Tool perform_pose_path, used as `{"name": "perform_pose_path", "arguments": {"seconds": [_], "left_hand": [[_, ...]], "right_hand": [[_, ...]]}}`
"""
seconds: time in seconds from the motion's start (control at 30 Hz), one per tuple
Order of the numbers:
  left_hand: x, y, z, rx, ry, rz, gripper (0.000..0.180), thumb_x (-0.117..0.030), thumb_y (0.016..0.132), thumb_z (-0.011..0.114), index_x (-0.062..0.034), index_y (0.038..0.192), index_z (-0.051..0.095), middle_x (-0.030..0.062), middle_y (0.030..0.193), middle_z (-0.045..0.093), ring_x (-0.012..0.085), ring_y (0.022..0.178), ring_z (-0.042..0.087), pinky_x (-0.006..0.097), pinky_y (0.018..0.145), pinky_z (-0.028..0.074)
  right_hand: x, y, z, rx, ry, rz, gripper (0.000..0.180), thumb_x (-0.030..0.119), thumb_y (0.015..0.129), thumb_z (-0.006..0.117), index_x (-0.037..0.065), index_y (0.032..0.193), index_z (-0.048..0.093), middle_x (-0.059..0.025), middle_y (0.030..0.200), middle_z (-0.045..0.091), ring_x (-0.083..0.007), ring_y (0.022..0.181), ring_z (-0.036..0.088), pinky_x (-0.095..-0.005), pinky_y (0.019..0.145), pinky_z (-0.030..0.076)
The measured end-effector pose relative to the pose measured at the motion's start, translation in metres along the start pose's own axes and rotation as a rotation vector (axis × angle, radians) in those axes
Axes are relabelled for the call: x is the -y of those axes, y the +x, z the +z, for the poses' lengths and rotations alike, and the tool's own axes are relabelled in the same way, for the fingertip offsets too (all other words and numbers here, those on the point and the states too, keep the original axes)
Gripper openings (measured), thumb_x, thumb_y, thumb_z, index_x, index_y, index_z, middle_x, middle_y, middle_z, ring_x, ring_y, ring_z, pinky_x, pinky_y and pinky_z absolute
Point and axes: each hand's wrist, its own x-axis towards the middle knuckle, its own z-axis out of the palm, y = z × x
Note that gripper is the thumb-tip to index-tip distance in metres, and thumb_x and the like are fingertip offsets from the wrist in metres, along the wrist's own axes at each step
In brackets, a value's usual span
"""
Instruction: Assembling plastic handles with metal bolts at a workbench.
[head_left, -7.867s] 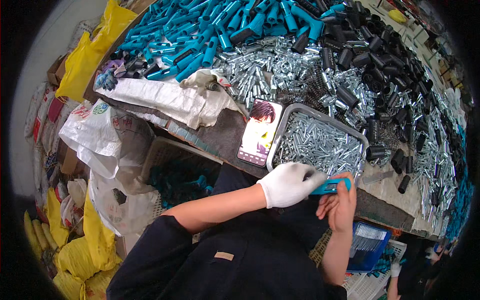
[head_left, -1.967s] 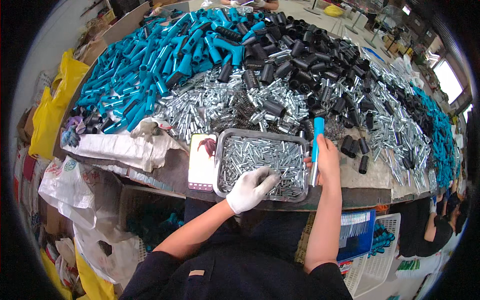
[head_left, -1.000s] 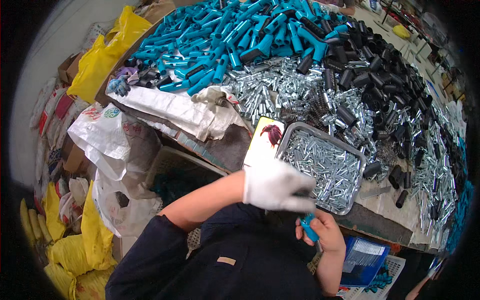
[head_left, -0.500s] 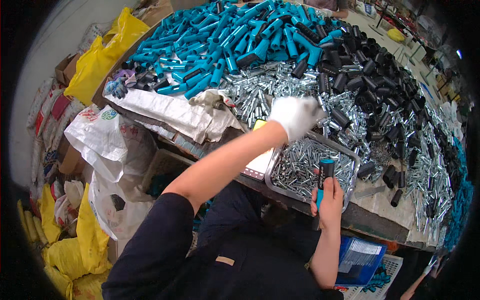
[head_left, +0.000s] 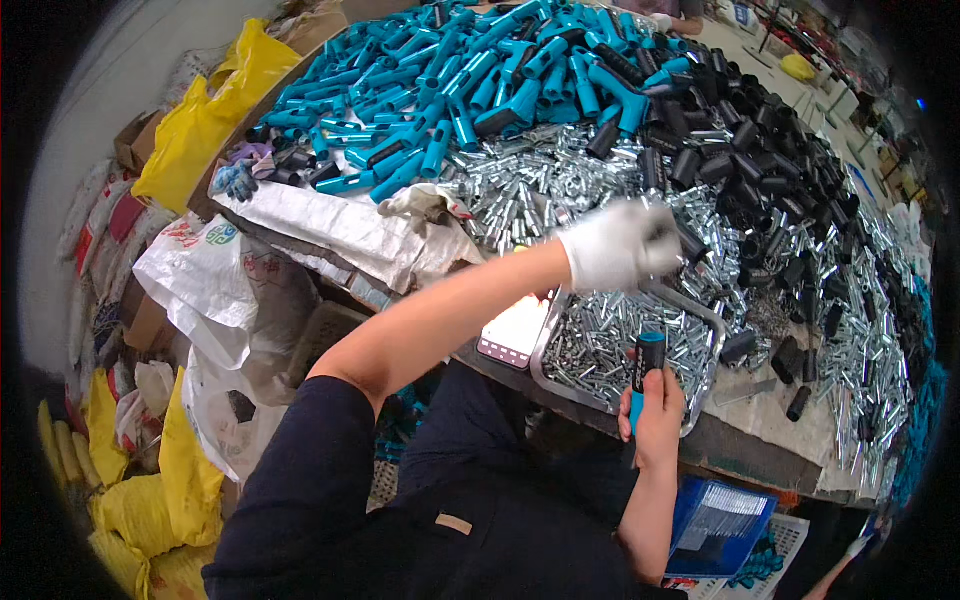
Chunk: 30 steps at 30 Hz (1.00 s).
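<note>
My left hand (head_left: 625, 245), in a white glove, hovers over the far edge of the metal tray (head_left: 722, 340). Its fingers look curled together, slightly blurred; what they hold, if anything, is hidden. Small silver pins and bolts (head_left: 620, 340) fill the tray. Bare and closed, my right hand (head_left: 657, 420) grips a black and teal tubular handle (head_left: 649, 355), held upright at the tray's near right corner. Beyond my left hand lie a heap of shiny metal sleeves (head_left: 560, 165) and a pile of black tubular grips (head_left: 740, 165).
Teal plastic handles (head_left: 420, 80) are heaped at the back. A lit phone (head_left: 512, 330) lies left of the tray. Another white glove (head_left: 425, 200) rests on white sacking (head_left: 340, 230). White bags (head_left: 200, 290) and yellow sacks (head_left: 185, 470) stand left; a blue folder (head_left: 715, 530) is below right.
My left hand has moved right and slightly toward me, from the metal heap to the tray's far edge. My right hand keeps the handle, slightly lower.
</note>
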Motion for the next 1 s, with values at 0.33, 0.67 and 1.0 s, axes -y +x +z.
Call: {"name": "perform_pose_path", "arguments": {"seconds": [0.33,0.67,1.0], "left_hand": [[-0.025,-0.022,0.006,0.226,-0.478,-0.246,0.023,-0.020,0.087,0.057,0.0015,0.094,0.054,0.0134,0.072,0.062,0.0189,0.066,0.067,0.035,0.060,0.052],[-0.022,-0.008,-0.020,0.631,0.166,-0.219,0.058,-0.058,0.080,0.061,-0.0071,0.106,0.067,0.0190,0.094,0.068,0.0328,0.090,0.066,0.041,0.082,0.051],[0.067,-0.029,-0.068,0.739,0.873,-0.283,0.092,-0.051,0.058,0.082,-0.0004,0.127,0.048,0.0156,0.121,0.058,0.0340,0.105,0.061,0.041,0.088,0.050]], "right_hand": [[-0.010,-0.003,-0.003,-0.008,0.030,-0.028,0.042,0.038,0.102,0.041,0.004,0.124,0.052,-0.0036,0.060,0.049,-0.0076,0.039,0.039,-0.0211,0.034,0.030],[-0.015,0.001,-0.005,-0.013,0.053,-0.051,0.040,0.036,0.102,0.043,0.003,0.123,0.052,-0.0034,0.062,0.050,-0.0072,0.041,0.040,-0.0213,0.035,0.032],[-0.016,0.001,-0.003,0.002,0.047,-0.074,0.042,0.039,0.103,0.040,0.004,0.123,0.051,-0.0030,0.060,0.049,-0.0071,0.038,0.039,-0.0209,0.034,0.031]]}}
